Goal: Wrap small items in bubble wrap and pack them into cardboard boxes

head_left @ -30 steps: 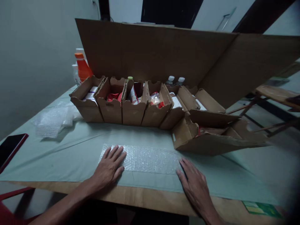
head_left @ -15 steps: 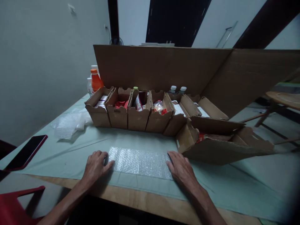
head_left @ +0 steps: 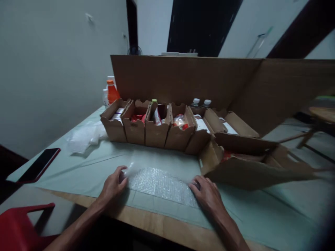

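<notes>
A clear strip of bubble wrap (head_left: pixel 161 184) lies flat across the cloth in front of me, its left end curling up off the surface. My left hand (head_left: pixel 113 186) is at that raised end, fingers and thumb curled on the edge. At the opposite end my right hand (head_left: pixel 206 191) has its fingers bent round the strip's edge; the fingertips are partly hidden and slightly blurred.
Several cardboard bins (head_left: pixel 158 134) with packets and boxes stand behind the strip. A larger cardboard bin (head_left: pixel 251 170) is on the right. More bubble wrap (head_left: pixel 83 137), a phone (head_left: pixel 39 165) and an orange bottle (head_left: pixel 113 92) are at left. A cardboard panel (head_left: pixel 178 78) rises behind.
The bubble wrap's left end has lifted and curled up at my left hand. The fingers of both hands have curled in more at the ends. The view has shifted slightly.
</notes>
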A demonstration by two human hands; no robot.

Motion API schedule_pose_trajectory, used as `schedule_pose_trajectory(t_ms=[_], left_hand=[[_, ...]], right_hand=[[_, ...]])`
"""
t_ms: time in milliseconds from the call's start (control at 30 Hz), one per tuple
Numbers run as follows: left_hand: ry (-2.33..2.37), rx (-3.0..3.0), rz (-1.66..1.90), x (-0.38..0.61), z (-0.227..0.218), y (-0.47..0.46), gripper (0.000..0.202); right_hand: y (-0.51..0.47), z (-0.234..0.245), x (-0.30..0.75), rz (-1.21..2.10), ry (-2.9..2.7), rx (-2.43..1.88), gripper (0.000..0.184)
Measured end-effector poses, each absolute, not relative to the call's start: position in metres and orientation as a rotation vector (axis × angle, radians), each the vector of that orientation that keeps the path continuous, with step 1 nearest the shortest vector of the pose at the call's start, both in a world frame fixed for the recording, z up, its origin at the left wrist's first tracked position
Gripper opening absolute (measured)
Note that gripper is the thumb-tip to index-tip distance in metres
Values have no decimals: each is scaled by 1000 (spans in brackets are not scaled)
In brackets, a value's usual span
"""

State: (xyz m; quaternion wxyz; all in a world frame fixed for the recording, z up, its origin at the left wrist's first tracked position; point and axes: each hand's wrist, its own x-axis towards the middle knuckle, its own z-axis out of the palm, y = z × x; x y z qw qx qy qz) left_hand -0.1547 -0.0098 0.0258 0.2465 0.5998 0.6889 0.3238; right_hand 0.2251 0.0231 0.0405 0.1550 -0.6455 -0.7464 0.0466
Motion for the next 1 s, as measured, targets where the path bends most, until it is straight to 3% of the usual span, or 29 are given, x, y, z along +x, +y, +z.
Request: schedule_pose_trajectory(t_ms=[200, 267, 433, 733, 1000], left_hand=[[1852, 1591, 943, -153, 28, 2, 68], [1835, 1590, 971, -156, 30, 5, 62], [1826, 1603, 1011, -173, 37, 3, 13], [1902, 1498, 1070, -246, 48, -16, 14], [2305, 1382, 994, -355, 61, -32, 20]], right_hand=[[33, 47, 229, 616, -1854, -1901, 41], [36, 49, 226, 656, -1840, -1886, 43], [42, 49, 207, 672, -1876, -1809, 41], [57, 43, 145, 776, -1991, -1570, 37], [77, 69, 1, 754, -2377, -1152, 20]])
